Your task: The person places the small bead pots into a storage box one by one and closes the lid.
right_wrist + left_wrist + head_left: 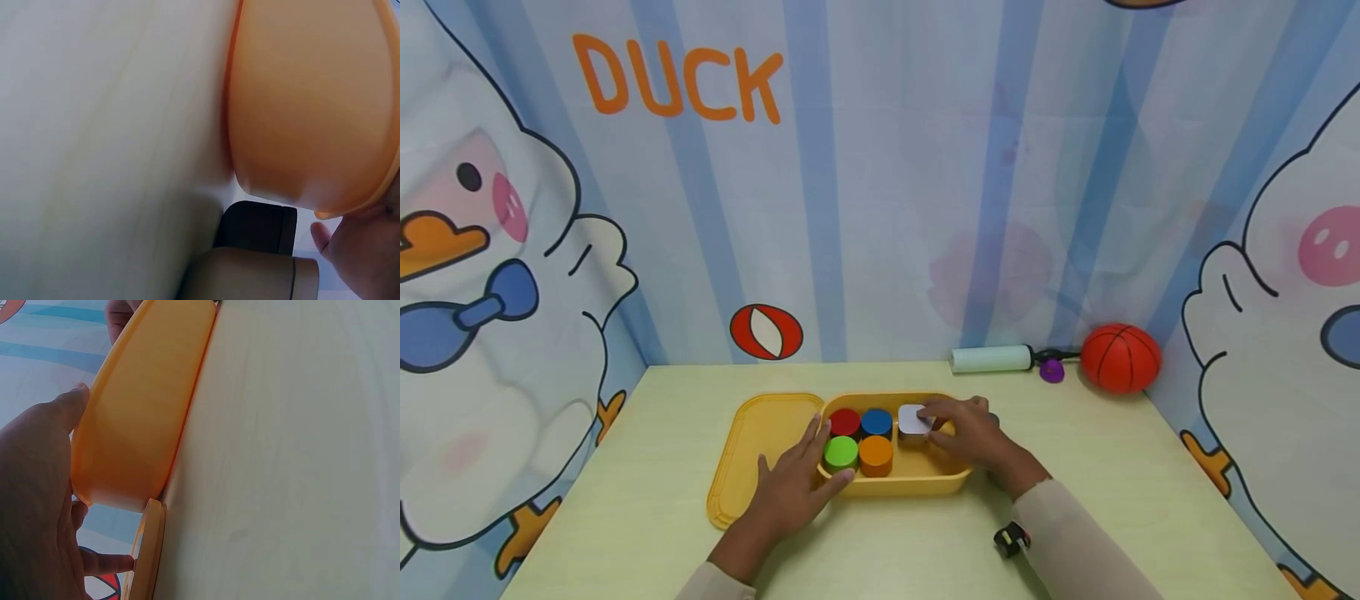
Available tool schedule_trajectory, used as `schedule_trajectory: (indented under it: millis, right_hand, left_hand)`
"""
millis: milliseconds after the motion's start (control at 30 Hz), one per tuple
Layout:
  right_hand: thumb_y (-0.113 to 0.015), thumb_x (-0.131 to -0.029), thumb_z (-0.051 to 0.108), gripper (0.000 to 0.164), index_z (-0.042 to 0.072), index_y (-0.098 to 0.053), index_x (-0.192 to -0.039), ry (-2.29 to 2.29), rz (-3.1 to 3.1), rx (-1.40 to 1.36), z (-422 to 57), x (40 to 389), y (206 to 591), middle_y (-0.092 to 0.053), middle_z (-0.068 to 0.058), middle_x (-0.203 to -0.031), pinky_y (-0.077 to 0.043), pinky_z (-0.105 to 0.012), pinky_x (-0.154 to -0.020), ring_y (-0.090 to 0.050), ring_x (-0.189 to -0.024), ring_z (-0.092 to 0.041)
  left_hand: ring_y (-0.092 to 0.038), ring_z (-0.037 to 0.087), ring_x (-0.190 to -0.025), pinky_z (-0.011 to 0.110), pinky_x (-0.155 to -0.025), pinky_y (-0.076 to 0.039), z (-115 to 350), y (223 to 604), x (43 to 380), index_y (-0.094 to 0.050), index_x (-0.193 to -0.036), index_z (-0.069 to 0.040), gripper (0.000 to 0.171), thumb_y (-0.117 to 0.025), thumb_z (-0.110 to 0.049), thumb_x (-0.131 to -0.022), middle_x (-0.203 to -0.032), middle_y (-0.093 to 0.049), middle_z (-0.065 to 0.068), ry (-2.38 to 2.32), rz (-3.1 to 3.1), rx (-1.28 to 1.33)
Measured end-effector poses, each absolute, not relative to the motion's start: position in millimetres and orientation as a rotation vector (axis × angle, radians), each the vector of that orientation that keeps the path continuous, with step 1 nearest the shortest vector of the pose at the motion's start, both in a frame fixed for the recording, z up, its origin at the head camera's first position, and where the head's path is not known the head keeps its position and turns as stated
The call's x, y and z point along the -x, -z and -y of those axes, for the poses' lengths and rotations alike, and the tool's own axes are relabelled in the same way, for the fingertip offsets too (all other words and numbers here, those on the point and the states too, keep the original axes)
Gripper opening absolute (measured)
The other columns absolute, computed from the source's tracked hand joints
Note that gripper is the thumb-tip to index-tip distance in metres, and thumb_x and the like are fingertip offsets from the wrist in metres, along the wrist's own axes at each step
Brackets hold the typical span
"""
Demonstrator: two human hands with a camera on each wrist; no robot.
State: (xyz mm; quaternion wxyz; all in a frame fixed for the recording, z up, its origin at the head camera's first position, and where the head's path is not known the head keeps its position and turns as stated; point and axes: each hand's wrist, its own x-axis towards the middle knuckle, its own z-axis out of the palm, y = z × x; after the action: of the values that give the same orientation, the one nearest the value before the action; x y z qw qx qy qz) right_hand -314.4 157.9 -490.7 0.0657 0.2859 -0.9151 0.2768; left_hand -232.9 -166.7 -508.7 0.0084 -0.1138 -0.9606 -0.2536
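Note:
A yellow box (pixel 902 485) stands on the table. Its left part holds jars with round lids: a red one (pixel 845 422), a blue one (pixel 876 422), a green one (pixel 841 454) and an orange one (pixel 876 454). In the right part is a white-lidded square jar (pixel 913 418), which my right hand (pixel 966 429) pinches at its right side. My left hand (pixel 790 483) rests spread against the box's left end, thumb along the front rim. In the left wrist view, one finger reaches the yellow lid (pixel 149 556). The box wall hides its contents from both wrist views.
The lid lies flat left of the box. A black container (pixel 259 226) and a brownish one (pixel 250 275) stand off the box's right end. Along the back are a pale hand pump (pixel 992 359), a small purple item (pixel 1052 371) and a red basketball (pixel 1120 358).

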Motion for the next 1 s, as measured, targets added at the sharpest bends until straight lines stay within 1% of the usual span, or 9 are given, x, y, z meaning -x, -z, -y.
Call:
schedule_trajectory:
  millis: [167, 300, 533, 600, 700, 767, 833, 1000]
  right_hand:
    - [-0.081, -0.099, 0.011, 0.033, 0.011, -0.079, -0.132, -0.806, 2.839, -0.793, -153.6, 317.2, 491.2, -0.076, -0.011, -0.141, -0.032, -0.061, -0.102, -0.080, -0.099, -0.020]
    - [-0.080, -0.098, 0.009, 0.031, 0.010, -0.080, -0.129, -0.800, 2.871, -0.763, -151.7, 318.0, 490.5, -0.078, -0.010, -0.134, -0.033, -0.064, -0.103, -0.080, -0.098, -0.022]
    - [-0.080, -0.099, 0.008, 0.029, 0.007, -0.082, -0.128, -0.776, 2.879, -0.757, -149.9, 316.3, 488.0, -0.075, -0.014, -0.139, -0.036, -0.067, -0.105, -0.080, -0.100, -0.023]
    - [-0.080, -0.099, 0.009, 0.029, 0.007, -0.082, -0.127, -0.777, 2.883, -0.748, -149.0, 316.3, 487.5, -0.075, -0.014, -0.139, -0.037, -0.066, -0.105, -0.081, -0.103, -0.025]
    - [-0.080, -0.099, 0.011, 0.028, 0.006, -0.082, -0.127, -0.797, 2.891, -0.739, -148.3, 316.8, 487.2, -0.074, -0.013, -0.139, -0.038, -0.064, -0.106, -0.077, -0.118, -0.030]
    - [-0.079, -0.100, 0.011, 0.027, 0.005, -0.082, -0.126, -0.813, 2.893, -0.740, -148.6, 317.1, 487.4, -0.074, -0.014, -0.140, -0.038, -0.065, -0.108, -0.073, -0.127, -0.034]
    - [-0.078, -0.101, 0.012, 0.026, 0.005, -0.082, -0.125, -0.819, 2.889, -0.747, -149.2, 317.3, 487.7, -0.074, -0.013, -0.140, -0.038, -0.067, -0.109, -0.069, -0.133, -0.036]
    - [-0.078, -0.101, 0.011, 0.024, 0.005, -0.083, -0.124, -0.810, 2.866, -0.785, -151.2, 318.0, 488.7, -0.075, -0.012, -0.138, -0.040, -0.068, -0.110, -0.071, -0.130, -0.036]
  left_hand:
    - [-0.041, 0.041, -0.163, 0.093, -0.120, -0.005, 166.5, 509.4, 233.5, -0.025, -0.176, -0.025, 0.089, -0.051, -0.073, -0.105, -0.186, -0.014, -0.007, 0.793, 2.997, 0.358]
    - [-0.041, 0.041, -0.163, 0.093, -0.120, -0.005, 166.3, 509.9, 233.9, -0.025, -0.176, -0.025, 0.089, -0.050, -0.074, -0.105, -0.186, -0.014, -0.007, 0.797, 2.992, 0.361]
    - [-0.042, 0.043, -0.161, 0.094, -0.119, -0.005, 166.3, 509.0, 232.9, -0.025, -0.176, -0.025, 0.088, -0.052, -0.072, -0.106, -0.186, -0.014, -0.006, 0.799, 2.999, 0.353]
    - [-0.042, 0.043, -0.161, 0.094, -0.119, -0.005, 166.3, 509.1, 233.0, -0.025, -0.176, -0.025, 0.088, -0.051, -0.072, -0.106, -0.186, -0.015, -0.006, 0.797, 3.001, 0.351]
    - [-0.043, 0.043, -0.161, 0.094, -0.119, -0.006, 166.2, 509.8, 233.6, -0.026, -0.176, -0.025, 0.089, -0.051, -0.073, -0.105, -0.186, -0.015, -0.006, 0.795, 3.000, 0.347]
    - [-0.043, 0.043, -0.161, 0.094, -0.119, -0.006, 166.1, 510.8, 234.1, -0.026, -0.176, -0.025, 0.090, -0.051, -0.074, -0.105, -0.186, -0.016, -0.005, 0.789, 2.998, 0.345]
    - [-0.043, 0.043, -0.161, 0.094, -0.119, -0.007, 165.9, 511.3, 234.4, -0.027, -0.176, -0.025, 0.090, -0.051, -0.074, -0.105, -0.185, -0.017, -0.005, 0.786, 2.995, 0.344]
    - [-0.043, 0.043, -0.161, 0.094, -0.119, -0.006, 166.5, 512.7, 235.4, -0.026, -0.176, -0.025, 0.090, -0.052, -0.074, -0.104, -0.185, -0.016, -0.006, 0.783, 2.994, 0.340]
